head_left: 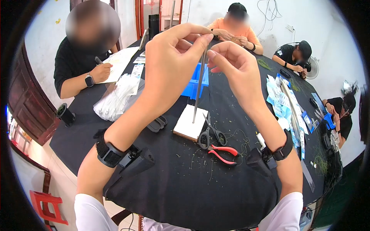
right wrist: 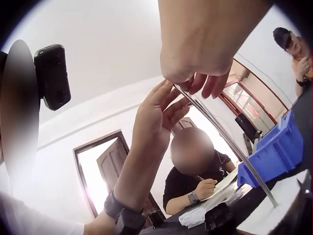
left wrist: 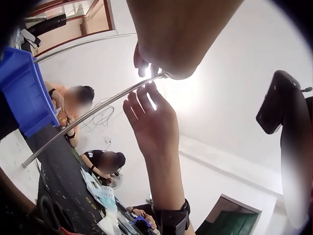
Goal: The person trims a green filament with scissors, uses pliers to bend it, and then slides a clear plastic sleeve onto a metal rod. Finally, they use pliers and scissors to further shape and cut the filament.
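Observation:
A slim metal rod (head_left: 200,82) rises from a white-topped block (head_left: 189,122) on the black table, leaning slightly. At its top end my left hand (head_left: 173,57) brings thumb and index fingertip together, pinching the tip. My right hand (head_left: 239,69) is raised just beside the rod, fingers bent and thumb tip close to it a little lower down. In the left wrist view the right hand's fingertips (left wrist: 150,87) come right up to the rod's upper end. I cannot tell whether the right fingers pinch something thin. Black-handled scissors (head_left: 210,134) lie by the block's corner.
Red-handled pliers (head_left: 223,154) lie near the scissors among green thread scraps. A blue bin (head_left: 196,82) stands behind the rod. Plastic bags (head_left: 115,98) lie left, blue-and-white packets (head_left: 279,98) right. Several people sit around the table; one (head_left: 73,65) writes on paper.

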`<state>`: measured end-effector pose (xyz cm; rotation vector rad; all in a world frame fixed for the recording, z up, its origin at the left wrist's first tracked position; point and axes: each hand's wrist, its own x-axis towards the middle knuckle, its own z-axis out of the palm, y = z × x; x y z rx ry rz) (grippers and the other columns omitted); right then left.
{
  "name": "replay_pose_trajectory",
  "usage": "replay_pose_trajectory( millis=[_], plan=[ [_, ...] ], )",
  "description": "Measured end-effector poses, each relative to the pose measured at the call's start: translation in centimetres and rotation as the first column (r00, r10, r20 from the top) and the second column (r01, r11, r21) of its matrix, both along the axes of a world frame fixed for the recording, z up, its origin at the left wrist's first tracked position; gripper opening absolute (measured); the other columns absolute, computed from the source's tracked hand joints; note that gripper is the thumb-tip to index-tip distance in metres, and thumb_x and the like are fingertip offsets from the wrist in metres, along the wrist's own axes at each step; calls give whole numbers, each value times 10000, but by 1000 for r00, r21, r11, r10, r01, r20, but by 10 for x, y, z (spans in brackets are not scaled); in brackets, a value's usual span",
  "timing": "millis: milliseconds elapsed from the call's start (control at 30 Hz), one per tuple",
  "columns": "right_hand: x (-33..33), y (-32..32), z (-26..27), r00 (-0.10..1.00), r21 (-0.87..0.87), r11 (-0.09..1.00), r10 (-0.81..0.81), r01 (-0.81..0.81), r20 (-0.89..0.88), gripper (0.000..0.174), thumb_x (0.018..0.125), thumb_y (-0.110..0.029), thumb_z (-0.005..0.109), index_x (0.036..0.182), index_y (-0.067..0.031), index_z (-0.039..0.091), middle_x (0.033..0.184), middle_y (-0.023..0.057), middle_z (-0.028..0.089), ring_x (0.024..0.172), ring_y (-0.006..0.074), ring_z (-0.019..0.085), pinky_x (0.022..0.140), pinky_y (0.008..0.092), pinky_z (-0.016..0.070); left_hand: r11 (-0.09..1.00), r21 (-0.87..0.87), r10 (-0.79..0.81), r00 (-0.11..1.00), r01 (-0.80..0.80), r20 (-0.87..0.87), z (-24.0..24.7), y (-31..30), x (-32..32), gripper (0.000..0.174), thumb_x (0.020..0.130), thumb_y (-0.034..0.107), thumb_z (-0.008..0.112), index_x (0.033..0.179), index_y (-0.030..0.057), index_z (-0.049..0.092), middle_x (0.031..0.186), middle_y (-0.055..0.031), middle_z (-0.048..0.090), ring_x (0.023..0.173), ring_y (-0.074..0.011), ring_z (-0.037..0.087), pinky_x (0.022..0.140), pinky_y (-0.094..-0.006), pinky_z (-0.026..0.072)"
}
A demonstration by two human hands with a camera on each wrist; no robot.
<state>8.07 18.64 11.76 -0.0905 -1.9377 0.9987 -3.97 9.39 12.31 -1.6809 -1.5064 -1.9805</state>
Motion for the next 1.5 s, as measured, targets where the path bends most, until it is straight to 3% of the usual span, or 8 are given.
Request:
replay_pose_trajectory(
  millis=[600, 700, 800, 900, 1100, 1200, 1300, 1500],
  plan=[
    [11, 9, -75, 931, -318, 925, -88, 208, 353, 105, 839, -82, 570, 805, 16, 549, 629, 52, 596, 543, 95, 597, 461, 223, 482, 998, 64, 18, 997, -13, -76, -4, 4, 2, 155, 874, 106, 584, 982, 6, 633, 846, -54, 649, 771, -91, 618, 714, -225, 497],
    [10, 7, -78, 920, -323, 920, -86, 221, 383, 115, 849, -87, 567, 817, 24, 556, 619, 55, 594, 541, 98, 597, 465, 224, 486, 984, 178, 8, 999, 2, -54, -7, 13, 0, 132, 833, 132, 607, 910, 39, 660, 594, -65, 608, 527, -97, 581, 538, -238, 466],
    [9, 5, -80, 917, -409, 889, -27, 204, 398, 175, 874, -131, 546, 814, 30, 574, 599, 55, 588, 526, 98, 585, 463, 231, 481, 986, 164, -1, 999, 10, -51, -6, 14, -1, 132, 833, 136, 608, 907, 42, 662, 590, -62, 608, 535, -93, 584, 540, -236, 467],
    [8, 6, -87, 906, -414, 896, 35, 158, 421, 259, 902, -184, 515, 782, 31, 595, 583, 52, 581, 507, 94, 564, 461, 240, 475, 998, 49, -36, 999, 38, -28, -5, 8, 0, 173, 881, 132, 592, 1004, 17, 633, 820, -47, 643, 732, -86, 606, 684, -208, 483],
    [4, -7, -90, 908, -442, 887, 66, 137, 414, 311, 916, -196, 492, 716, 22, 589, 572, 48, 569, 500, 86, 544, 477, 239, 464, 985, 151, -99, 989, 81, 114, -9, 13, -2, 192, 881, 172, 569, 965, 18, 646, 719, -98, 651, 625, -103, 622, 588, -235, 484],
    [4, -7, -91, 907, -435, 892, 81, 119, 414, 301, 932, -188, 469, 723, 4, 565, 588, 26, 549, 508, 76, 546, 492, 217, 477, 996, 60, -70, 994, 65, 84, -16, 20, -21, 207, 886, 174, 552, 933, -2, 651, 710, -105, 656, 654, -118, 639, 616, -249, 493],
    [4, -6, -98, 928, -450, 890, 104, 75, 359, 289, 936, -168, 452, 724, -1, 554, 592, 20, 541, 509, 75, 546, 492, 208, 477, 957, -285, 48, 998, -57, -39, -28, 32, -41, 292, 888, 258, 566, 887, -21, 652, 711, -86, 635, 665, -129, 595, 634, -251, 477],
    [1, -10, -106, 970, -416, 906, 35, 70, 239, 271, 857, -127, 463, 635, 10, 534, 520, 40, 536, 477, 81, 510, 461, 244, 399, 850, -433, 93, 895, -300, -437, -90, 87, -47, 391, 781, 349, 653, 699, -33, 635, 710, -241, 624, 697, -408, 621, 648, -443, 506]
  ],
)
